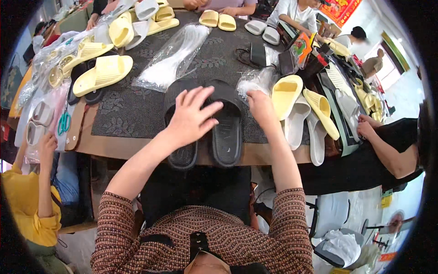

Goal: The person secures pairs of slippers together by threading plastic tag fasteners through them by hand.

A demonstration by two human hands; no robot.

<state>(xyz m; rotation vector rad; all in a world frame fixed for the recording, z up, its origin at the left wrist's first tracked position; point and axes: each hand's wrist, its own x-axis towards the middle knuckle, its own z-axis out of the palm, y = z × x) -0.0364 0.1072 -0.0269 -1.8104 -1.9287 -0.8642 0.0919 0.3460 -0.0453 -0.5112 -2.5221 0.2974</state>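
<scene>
A pair of black slide sandals lies at the near table edge in front of me: the left slide (183, 153) and the right slide (227, 139), toes pointing away. My left hand (194, 114) is over them with its fingers spread, hiding part of both straps. Just right of the pair, my right hand (262, 107) has its fingers pinched together at the near side of a small clear bag (256, 81) of thin white strands. What sits in that pinch, if anything, is hidden.
A long clear bag (175, 57) of white strands lies farther back on the dark patterned mat (121, 107). Yellow slides (286, 97) and grey ones stand close on my right. At left are a yellow slide (102, 75) and teal scissors (64, 122). Co-workers' hands are on both sides.
</scene>
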